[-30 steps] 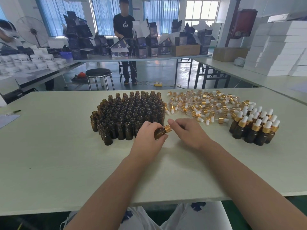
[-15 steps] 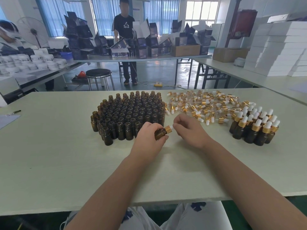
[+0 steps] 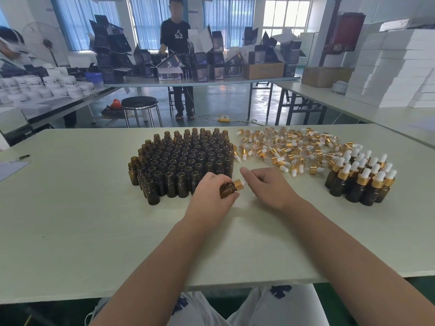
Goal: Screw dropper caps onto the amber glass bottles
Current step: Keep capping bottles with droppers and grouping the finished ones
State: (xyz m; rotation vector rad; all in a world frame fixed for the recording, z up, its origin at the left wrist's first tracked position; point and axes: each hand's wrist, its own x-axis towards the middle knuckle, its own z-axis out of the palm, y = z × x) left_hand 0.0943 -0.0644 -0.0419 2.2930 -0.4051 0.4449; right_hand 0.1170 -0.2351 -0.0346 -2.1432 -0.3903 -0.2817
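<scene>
- The left hand (image 3: 211, 198) is gripping a small amber glass bottle (image 3: 226, 190), tipped sideways, with a gold dropper cap with a white rubber top (image 3: 239, 185) on its neck.
- The right hand (image 3: 270, 187) is lying loose and open just beside the cap, holding nothing.
- The cap may be sitting crooked and working loose.
- The crowd of open amber bottles (image 3: 183, 158) is standing just behind the left hand; a bump could be tipping many.
- The pale surface (image 3: 70, 220) is giving wide room on the near side of both hands.

Amber bottles (image 3: 181, 161), gold-and-white dropper caps (image 3: 286, 149)
</scene>
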